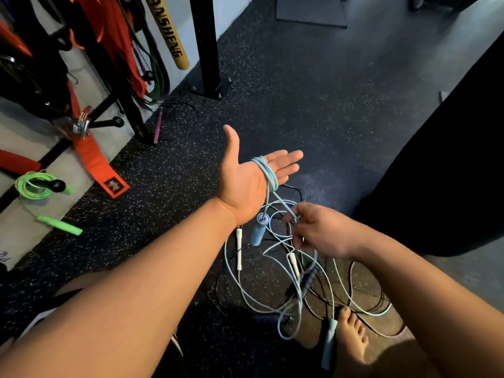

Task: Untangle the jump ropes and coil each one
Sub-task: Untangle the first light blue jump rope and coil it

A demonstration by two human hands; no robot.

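Several coils: thin pale-blue jump rope (270, 174) hung round the palm.
Left hand (245, 181): faced palm up, fingers straight, thumb raised.
Right hand (321, 233): fingers pinched that rope near its dangling pale-blue handle (257, 231).

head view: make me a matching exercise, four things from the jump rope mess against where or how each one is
1 light blue rope cord
2 neon green plastic jump rope
3 slim white handle
4 right hand

a lying on the speckled rubber floor
b coiled, far left
c pinching a blue strand
d looped round the left hand's fingers

Pairs: 1-d, 2-b, 3-a, 4-c
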